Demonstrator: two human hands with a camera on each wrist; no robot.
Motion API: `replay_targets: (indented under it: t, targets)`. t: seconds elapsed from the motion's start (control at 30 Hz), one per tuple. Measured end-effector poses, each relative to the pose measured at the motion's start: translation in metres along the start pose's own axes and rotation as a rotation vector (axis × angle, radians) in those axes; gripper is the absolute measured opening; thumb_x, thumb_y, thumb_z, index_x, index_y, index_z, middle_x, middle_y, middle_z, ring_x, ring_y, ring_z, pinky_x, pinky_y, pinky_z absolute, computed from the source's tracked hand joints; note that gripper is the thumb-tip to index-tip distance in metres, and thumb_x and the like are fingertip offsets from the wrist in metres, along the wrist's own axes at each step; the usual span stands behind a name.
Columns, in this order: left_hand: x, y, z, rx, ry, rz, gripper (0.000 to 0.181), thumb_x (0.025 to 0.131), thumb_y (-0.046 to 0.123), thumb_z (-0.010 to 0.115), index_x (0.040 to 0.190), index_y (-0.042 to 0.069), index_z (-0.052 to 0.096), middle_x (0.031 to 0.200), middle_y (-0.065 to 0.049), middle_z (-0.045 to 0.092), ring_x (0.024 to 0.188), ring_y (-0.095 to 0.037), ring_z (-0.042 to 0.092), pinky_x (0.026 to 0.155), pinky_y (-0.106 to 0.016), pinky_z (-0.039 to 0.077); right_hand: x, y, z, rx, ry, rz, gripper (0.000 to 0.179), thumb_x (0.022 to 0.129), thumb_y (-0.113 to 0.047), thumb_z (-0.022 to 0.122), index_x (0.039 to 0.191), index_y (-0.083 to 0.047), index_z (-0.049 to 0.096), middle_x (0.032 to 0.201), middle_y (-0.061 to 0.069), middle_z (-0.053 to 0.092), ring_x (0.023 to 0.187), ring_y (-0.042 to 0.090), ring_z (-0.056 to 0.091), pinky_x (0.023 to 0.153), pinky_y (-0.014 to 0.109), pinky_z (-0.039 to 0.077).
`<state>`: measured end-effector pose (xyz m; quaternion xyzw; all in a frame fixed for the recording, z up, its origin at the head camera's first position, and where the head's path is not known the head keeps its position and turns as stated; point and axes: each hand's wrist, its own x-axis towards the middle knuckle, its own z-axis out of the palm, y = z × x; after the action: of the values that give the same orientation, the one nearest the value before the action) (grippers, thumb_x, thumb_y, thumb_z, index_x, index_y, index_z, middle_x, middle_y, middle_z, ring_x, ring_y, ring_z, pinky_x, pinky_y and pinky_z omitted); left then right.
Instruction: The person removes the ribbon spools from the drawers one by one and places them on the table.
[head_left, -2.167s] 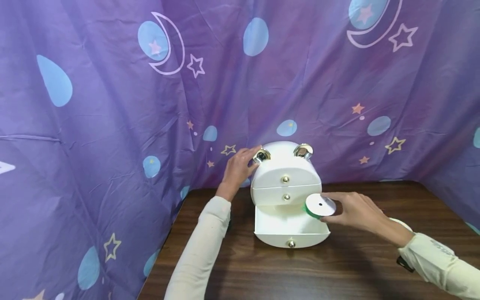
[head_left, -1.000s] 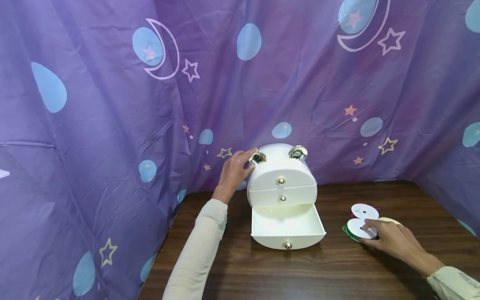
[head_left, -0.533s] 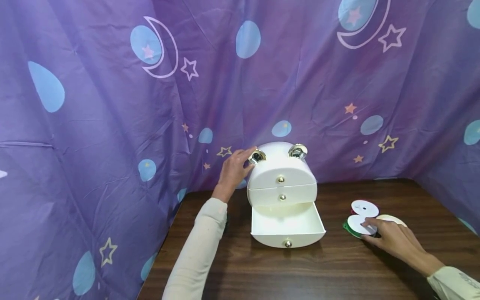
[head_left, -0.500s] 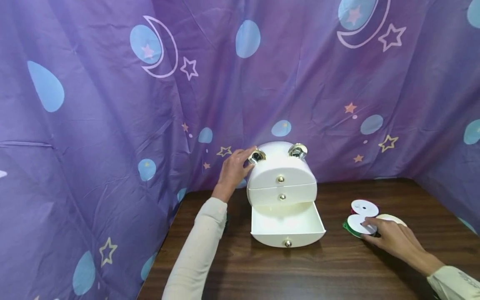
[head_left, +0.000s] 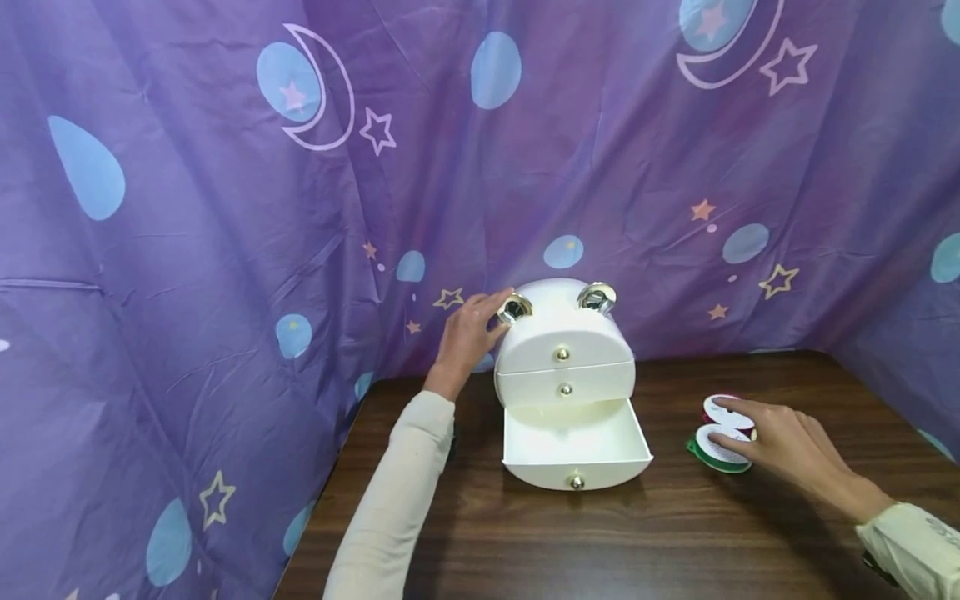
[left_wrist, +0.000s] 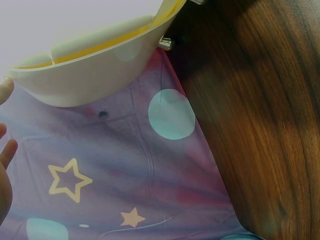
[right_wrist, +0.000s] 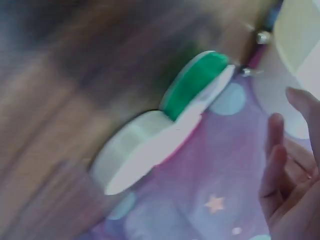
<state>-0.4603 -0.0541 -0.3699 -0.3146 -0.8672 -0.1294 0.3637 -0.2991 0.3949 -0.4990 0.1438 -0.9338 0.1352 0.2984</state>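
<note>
A white, round-topped drawer box [head_left: 564, 333] with gold ear-shaped rings stands on the table, its bottom drawer [head_left: 540, 475] pulled out and bare inside. My left hand [head_left: 467, 333] grips the left gold ear [head_left: 516, 307] between fingers and thumb. To the right lie ribbon spools: a green one [right_wrist: 192, 90] in front, a red one [head_left: 733, 420] behind it, and a cream one [right_wrist: 127, 155], which my hand hides in the head view. My right hand [head_left: 795, 446] hovers over them, fingers spread and apart from the spools in the right wrist view.
The dark wooden table [head_left: 600, 550] runs back to a purple curtain [head_left: 420, 192] with moons and stars. A small dark green thing [head_left: 452, 446] beside the box is mostly hidden by the left sleeve. The drawer juts toward the table's front.
My right hand carried the green ribbon spool from over the drawer to the table at right, let go, and has lifted slightly. The left hand stays on the ear.
</note>
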Motion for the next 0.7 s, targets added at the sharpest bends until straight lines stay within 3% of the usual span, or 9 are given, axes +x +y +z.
replay_targets:
  t: [0.07, 0.2, 0.3, 0.4, 0.53, 0.7]
  targets:
    - [0.0, 0.0, 0.0, 0.009, 0.004, 0.006, 0.065, 0.089, 0.027, 0.085, 0.149, 0.023, 0.059, 0.133, -0.001, 0.071, 0.12, -0.022, 0.065, 0.093, -0.038, 0.061, 0.008, -0.009, -0.001, 0.012, 0.082, -0.072, 0.057, 0.073, -0.04, 0.093, 0.122, -0.018, 0.076, 0.099, 0.01, 0.079, 0.055, 0.01, 0.054, 0.039, 0.035, 0.039]
    - [0.0, -0.001, 0.0, 0.015, 0.005, 0.01, 0.065, 0.089, 0.028, 0.085, 0.148, 0.023, 0.06, 0.133, -0.001, 0.071, 0.12, -0.021, 0.065, 0.093, -0.038, 0.061, 0.022, -0.032, 0.001, 0.025, 0.237, -0.254, 0.054, 0.067, -0.036, 0.093, 0.117, -0.02, 0.08, 0.093, 0.003, 0.08, 0.05, 0.002, 0.043, 0.035, 0.028, 0.037]
    - [0.002, -0.001, 0.0, 0.01, 0.003, 0.012, 0.065, 0.089, 0.028, 0.085, 0.148, 0.023, 0.06, 0.134, -0.001, 0.071, 0.121, -0.021, 0.065, 0.094, -0.038, 0.061, 0.03, -0.05, 0.006, 0.056, 0.29, -0.368, 0.05, 0.072, -0.042, 0.09, 0.115, -0.021, 0.081, 0.094, 0.0, 0.081, 0.052, 0.0, 0.048, 0.038, 0.029, 0.044]
    - [0.003, 0.0, 0.001, 0.002, -0.005, 0.008, 0.065, 0.089, 0.028, 0.085, 0.148, 0.023, 0.06, 0.136, 0.0, 0.07, 0.122, -0.021, 0.064, 0.095, -0.038, 0.06, 0.035, -0.069, 0.014, 0.132, 0.285, -0.475, 0.048, 0.076, -0.044, 0.089, 0.117, -0.021, 0.081, 0.101, -0.001, 0.081, 0.054, -0.002, 0.054, 0.041, 0.023, 0.047]
    - [0.003, 0.0, 0.002, -0.003, -0.013, -0.002, 0.064, 0.089, 0.028, 0.085, 0.148, 0.023, 0.06, 0.137, 0.0, 0.069, 0.122, -0.021, 0.064, 0.096, -0.038, 0.06, 0.037, -0.098, 0.026, 0.266, 0.214, -0.606, 0.054, 0.071, -0.035, 0.095, 0.121, -0.023, 0.079, 0.108, -0.005, 0.08, 0.061, -0.007, 0.061, 0.047, 0.012, 0.049]
    - [0.001, -0.001, 0.002, 0.006, -0.008, -0.009, 0.064, 0.089, 0.028, 0.085, 0.148, 0.023, 0.06, 0.136, 0.0, 0.07, 0.122, -0.021, 0.065, 0.095, -0.038, 0.06, 0.031, -0.13, 0.047, 0.333, 0.069, -0.726, 0.062, 0.068, -0.027, 0.098, 0.126, -0.024, 0.077, 0.116, -0.01, 0.077, 0.079, -0.002, 0.072, 0.062, 0.017, 0.059]
